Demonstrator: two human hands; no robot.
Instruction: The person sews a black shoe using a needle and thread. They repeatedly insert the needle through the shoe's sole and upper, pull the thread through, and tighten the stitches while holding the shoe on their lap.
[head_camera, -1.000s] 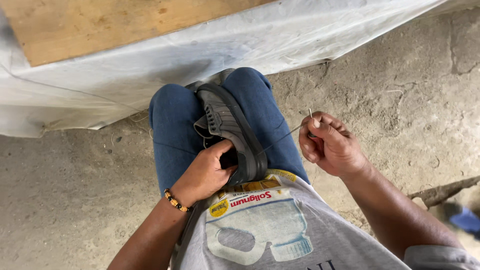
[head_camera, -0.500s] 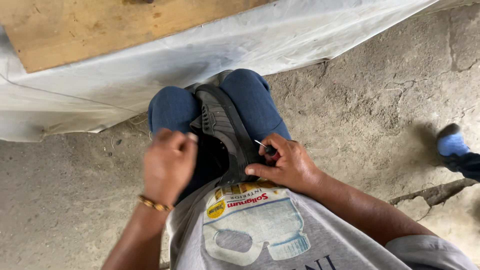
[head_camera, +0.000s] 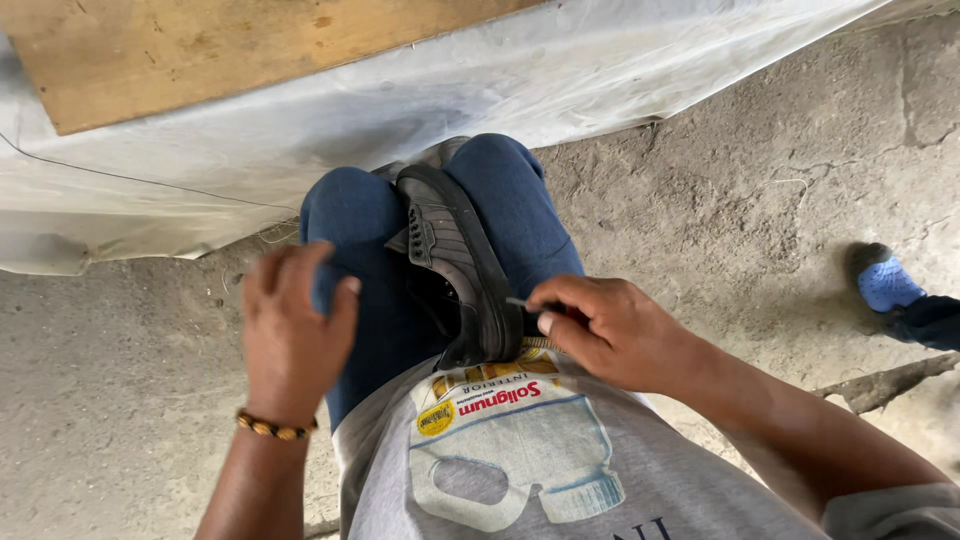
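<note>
I have the dark grey shoe (head_camera: 455, 262) wedged between my knees (head_camera: 430, 215), sole edge turned up toward me, toe pointing away toward the white sheet (head_camera: 600, 70) that hangs off the wooden board (head_camera: 220, 45). My right hand (head_camera: 610, 335) sits at the heel end of the shoe, thumb and forefinger pressed together on a thin needle (head_camera: 520, 302) whose tip lies against the sole rim. My left hand (head_camera: 292, 335) hovers just left of the shoe over my thigh, fingers curled loosely and gripping nothing I can make out; whether thread runs through them I cannot tell.

I judge this to be a stitch at the sole seam near the heel, with the needle just being set. Driving it in calls for a firm push along the rim while the knees keep the shoe from twisting. Well to the right of the shoe, another person's blue shoe (head_camera: 888, 283) rests on the concrete floor (head_camera: 760, 200).
</note>
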